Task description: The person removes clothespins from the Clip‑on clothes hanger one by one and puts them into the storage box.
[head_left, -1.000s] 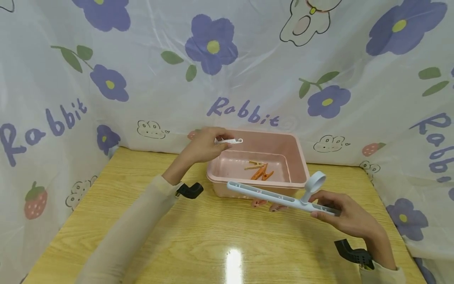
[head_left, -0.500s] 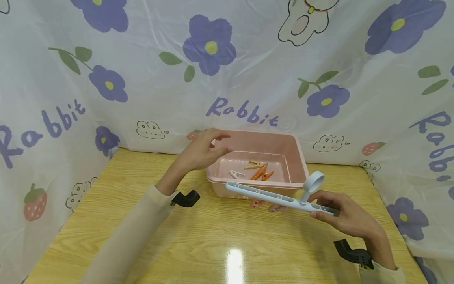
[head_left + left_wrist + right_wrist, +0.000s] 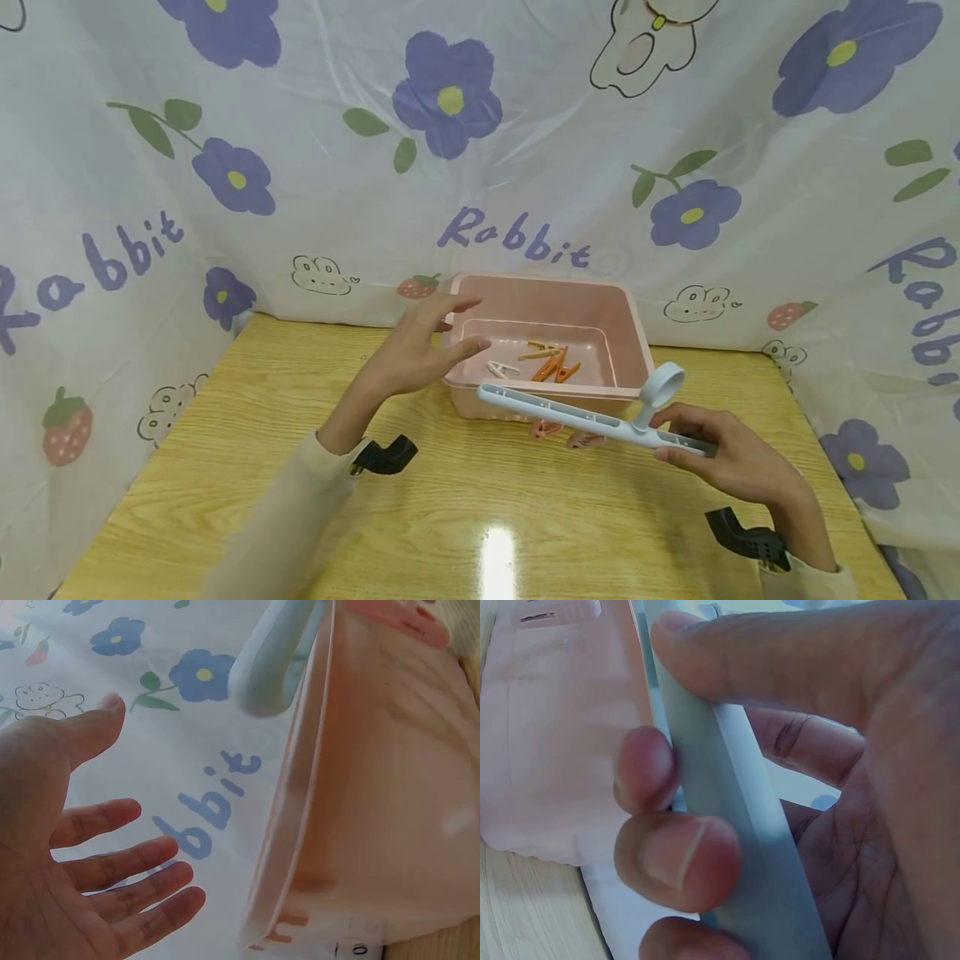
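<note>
My left hand [image 3: 412, 350] hangs beside the left rim of a pink plastic basin [image 3: 637, 333], fingers spread and holding nothing. In the left wrist view, that palm faces the basin's wall with a gap between them. A white clothespin [image 3: 502, 369], an orange clothespin [image 3: 551, 365] and a yellow-orange clothespin [image 3: 542, 350] lie on the basin floor. My right hand [image 3: 738, 454] grips one end of a light blue plastic bar [image 3: 555, 412] with a ring [image 3: 663, 383] standing up from it. The bar slants in front of the basin; thumb and curled fingers wrap it in the right wrist view.
The basin stands on a wooden table [image 3: 420, 508], close to a patterned cloth [image 3: 337, 192] hanging behind and at both sides. Two small pink pieces [image 3: 546, 429] show low at the basin's front. A black wrist mount [image 3: 386, 456] sits on each forearm.
The left hand has let go of the white clothespin, which now lies in the basin. Its fingers have spread, and it has drawn back left and nearer. The right hand has stayed nearly still.
</note>
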Demonstrator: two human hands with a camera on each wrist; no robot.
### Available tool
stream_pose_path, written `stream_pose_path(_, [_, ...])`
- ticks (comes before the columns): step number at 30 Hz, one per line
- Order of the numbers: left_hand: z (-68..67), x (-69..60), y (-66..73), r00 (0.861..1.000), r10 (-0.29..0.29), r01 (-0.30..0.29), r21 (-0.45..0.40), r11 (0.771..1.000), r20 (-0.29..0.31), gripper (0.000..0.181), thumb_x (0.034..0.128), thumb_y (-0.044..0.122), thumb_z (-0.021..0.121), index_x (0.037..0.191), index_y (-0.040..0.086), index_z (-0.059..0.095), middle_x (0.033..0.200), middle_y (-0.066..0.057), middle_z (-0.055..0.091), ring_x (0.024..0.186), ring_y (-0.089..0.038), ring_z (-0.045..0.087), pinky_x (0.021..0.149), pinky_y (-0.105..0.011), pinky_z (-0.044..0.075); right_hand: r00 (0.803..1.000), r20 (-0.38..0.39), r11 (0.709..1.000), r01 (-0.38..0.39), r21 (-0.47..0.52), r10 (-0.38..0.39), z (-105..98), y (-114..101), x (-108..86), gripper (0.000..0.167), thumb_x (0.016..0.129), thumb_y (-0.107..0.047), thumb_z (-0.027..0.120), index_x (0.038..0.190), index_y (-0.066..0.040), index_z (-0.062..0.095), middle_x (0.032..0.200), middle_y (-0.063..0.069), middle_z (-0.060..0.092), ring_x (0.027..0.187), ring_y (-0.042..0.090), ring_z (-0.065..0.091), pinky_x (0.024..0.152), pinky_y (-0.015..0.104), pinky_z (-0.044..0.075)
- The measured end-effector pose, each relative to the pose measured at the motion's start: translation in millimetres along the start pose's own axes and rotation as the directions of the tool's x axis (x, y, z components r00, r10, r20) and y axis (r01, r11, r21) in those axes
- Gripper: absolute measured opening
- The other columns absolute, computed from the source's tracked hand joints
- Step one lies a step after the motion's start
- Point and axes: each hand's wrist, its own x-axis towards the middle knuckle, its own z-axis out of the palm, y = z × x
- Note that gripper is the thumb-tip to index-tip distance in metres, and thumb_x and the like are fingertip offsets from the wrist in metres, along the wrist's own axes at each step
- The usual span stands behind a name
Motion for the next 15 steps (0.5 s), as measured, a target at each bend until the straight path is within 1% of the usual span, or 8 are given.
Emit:
stream_pose_path(4, [5.7,-8.7,2.4,1.0,0.011,-0.012,-0.03,0.999,-0.026,0.061,0.0967,0.032,0.073,0.149,0.01,0.051,0.15,-0.011,0.056,0.139,-0.028,0.053,0.104,-0.047,0.053,1.0,0.002,1.0,0.01,0.003,-0.01,0,0,0.1,0.022,0.098,-0.018,0.07,0.119,-0.024,0.066,0.092,-0.002,0.071,0.071,0.008,0.062,0.062,0.028,0.048])
stream_pose_path(6, [8.5,-12.6,3.4,0.999,0.007,-0.008,-0.045,0.999,-0.035,0.062,0.0962,0.032,0.073,0.15,0.011,0.051,0.15,-0.01,0.056,0.139,-0.027,0.053,0.105,-0.047,0.053,1.0,0.005,1.0,0.011,0.005,-0.011,0,0,0.4,0.022,0.098,-0.018,0.07,0.12,-0.024,0.066,0.09,-0.002,0.07,0.071,0.008,0.061,0.061,0.028,0.047])
stream_pose_path(11, [15.3,-21.8,4.6,0.998,-0.014,0.01,-0.07,0.998,-0.058,0.064,0.0952,0.034,0.074,0.151,0.016,0.049,0.149,-0.008,0.056,0.139,-0.025,0.052,0.106,-0.045,0.052,1.0,0.009,1.0,0.012,0.009,-0.012,1,-1,0.7,0.022,0.099,-0.018,0.07,0.12,-0.024,0.065,0.092,0.0,0.071,0.071,0.008,0.062,0.062,0.028,0.048])
stream_pose_path(15, [20.5,-29.0,5.8,0.996,-0.006,-0.003,-0.108,0.994,-0.084,0.065,0.095,0.032,0.075,0.152,0.018,0.048,0.15,-0.006,0.054,0.139,-0.025,0.052,0.106,-0.046,0.052,1.0,0.0,1.0,0.017,0.006,-0.017,0,-2,0.7,0.023,0.098,-0.017,0.07,0.12,-0.023,0.065,0.093,0.0,0.072,0.072,0.008,0.062,0.063,0.028,0.048])
